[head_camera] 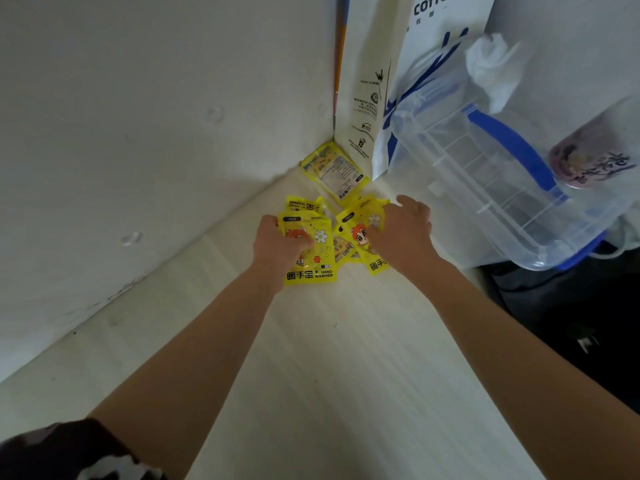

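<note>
Yellow packet (322, 261) — lies long-ways, pointing away from the person.
Left grip (277, 247) pinches it; right grip (403, 233) touches other packets (358, 233) — curl unclear.

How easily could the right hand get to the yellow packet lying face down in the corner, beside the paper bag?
Probably yes. The packet lies uncovered just beyond the right hand; the paper bag and clear box stand beside the path, not across it.

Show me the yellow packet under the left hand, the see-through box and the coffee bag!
yellow packet (322, 261): head view, its printed front.
see-through box (467, 174): head view, its clear wall.
coffee bag (420, 38): head view, its white front.
</note>
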`<state>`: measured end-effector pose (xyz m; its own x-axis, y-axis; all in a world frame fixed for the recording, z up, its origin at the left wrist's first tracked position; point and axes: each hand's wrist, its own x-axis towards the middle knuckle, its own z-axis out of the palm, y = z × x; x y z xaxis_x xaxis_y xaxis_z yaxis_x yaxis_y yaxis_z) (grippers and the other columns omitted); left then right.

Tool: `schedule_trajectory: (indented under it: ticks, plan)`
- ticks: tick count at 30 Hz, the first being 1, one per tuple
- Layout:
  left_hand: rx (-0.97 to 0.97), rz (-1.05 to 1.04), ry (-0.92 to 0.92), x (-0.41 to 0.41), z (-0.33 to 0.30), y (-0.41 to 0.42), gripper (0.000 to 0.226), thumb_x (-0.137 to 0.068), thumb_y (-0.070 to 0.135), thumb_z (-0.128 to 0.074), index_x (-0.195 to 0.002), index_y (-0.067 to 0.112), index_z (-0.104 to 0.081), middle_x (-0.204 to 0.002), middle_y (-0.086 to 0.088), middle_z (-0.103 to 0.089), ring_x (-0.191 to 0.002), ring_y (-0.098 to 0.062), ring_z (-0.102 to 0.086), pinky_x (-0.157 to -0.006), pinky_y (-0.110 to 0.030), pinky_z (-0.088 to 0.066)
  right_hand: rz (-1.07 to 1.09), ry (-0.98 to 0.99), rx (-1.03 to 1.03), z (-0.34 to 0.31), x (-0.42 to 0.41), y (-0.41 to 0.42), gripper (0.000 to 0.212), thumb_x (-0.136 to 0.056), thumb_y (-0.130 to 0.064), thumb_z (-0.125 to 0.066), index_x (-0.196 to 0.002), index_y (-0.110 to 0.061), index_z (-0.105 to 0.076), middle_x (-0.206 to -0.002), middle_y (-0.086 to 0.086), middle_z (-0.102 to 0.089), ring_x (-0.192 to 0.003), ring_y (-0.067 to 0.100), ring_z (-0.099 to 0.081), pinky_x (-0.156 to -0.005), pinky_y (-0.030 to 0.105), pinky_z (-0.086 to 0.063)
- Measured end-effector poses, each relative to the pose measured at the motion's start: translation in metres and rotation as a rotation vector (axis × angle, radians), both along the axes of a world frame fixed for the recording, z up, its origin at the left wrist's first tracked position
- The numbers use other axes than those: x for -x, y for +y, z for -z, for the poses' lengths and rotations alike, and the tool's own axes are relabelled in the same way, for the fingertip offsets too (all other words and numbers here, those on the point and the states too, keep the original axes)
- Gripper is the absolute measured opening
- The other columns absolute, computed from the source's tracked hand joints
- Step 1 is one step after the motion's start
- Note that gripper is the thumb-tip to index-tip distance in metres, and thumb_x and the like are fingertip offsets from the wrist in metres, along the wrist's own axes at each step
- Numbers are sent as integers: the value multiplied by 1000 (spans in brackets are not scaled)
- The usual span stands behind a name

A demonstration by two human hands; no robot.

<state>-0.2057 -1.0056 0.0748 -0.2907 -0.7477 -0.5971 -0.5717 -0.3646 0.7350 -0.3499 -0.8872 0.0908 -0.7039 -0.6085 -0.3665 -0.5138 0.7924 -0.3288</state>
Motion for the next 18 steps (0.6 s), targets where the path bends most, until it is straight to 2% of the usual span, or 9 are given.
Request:
schedule_trajectory:
  ticks: [2, 4, 7, 9, 12, 15, 18]
  plan:
    - [-6, -6, 9, -2, 4, 2, 46, -72, 5, -78, -104, 17, -48, -88, 6, -56, -70, -10, -58, -54, -25, -45, -87, -23, -38, 6, 6, -6, 33, -89, -28, -55, -115, -9, -61, -150, 12, -34, -141, 38, -17, -111, 50, -24]
    - [-2, -22, 7, -2, 7, 3, 47, -72, 5, -78, -106, 15, -49, -89, 5, -58, -72, -9, -59, -56, -26, -45, -132, -5, -60, 10, 8, -7, 32, -88, -29, -56, -116, -14, -62, -142, 9, -43, -137, 38, -26, -109, 50, -28]
    - [6, -29, -5, -1, 11, 2, 51, -71, 6, -79, -111, 15, -47, -91, 3, -60, -76, -13, -61, -67, -32, -51, -136, 26, -70, 11, 6, -5, 35, -90, -29, -56, -122, -16, -60, -140, 9, -42, -129, 37, -34, -103, 48, -31]
    - [10, -34, -7, 0, 10, 2, 54, -71, 5, -79, -112, 14, -45, -90, 4, -59, -77, -14, -62, -71, -35, -54, -126, 62, -63, 10, 4, -2, 31, -91, -29, -57, -116, -12, -62, -132, 11, -41, -116, 35, -40, -95, 43, -34]
    - [-6, -60, -2, -1, 10, 3, 56, -71, 5, -80, -113, 12, -44, -92, 2, -60, -75, -12, -61, -61, -29, -49, -80, 61, -18, 12, 0, 6, 25, -91, -28, -56, -107, -9, -58, -115, 10, -40, -90, 27, -42, -85, 39, -35]
    - [-25, -65, -17, -2, 11, 4, 52, -67, 9, -83, -112, 8, -56, -98, -5, -68, -79, -17, -68, -56, -26, -49, -26, -17, 55, 13, -1, 15, 20, -92, -24, -55, -100, -7, -56, -109, 9, -38, -80, 27, -50, -83, 40, -47]
    - [-54, -43, -38, -4, 11, 5, 37, -64, 12, -83, -99, 14, -71, -95, -7, -75, -82, -23, -73, -72, -37, -60, 64, -103, 100, 12, 3, 23, 17, -90, -22, -58, -93, -5, -58, -108, 15, -50, -79, 25, -50, -63, 27, -40]
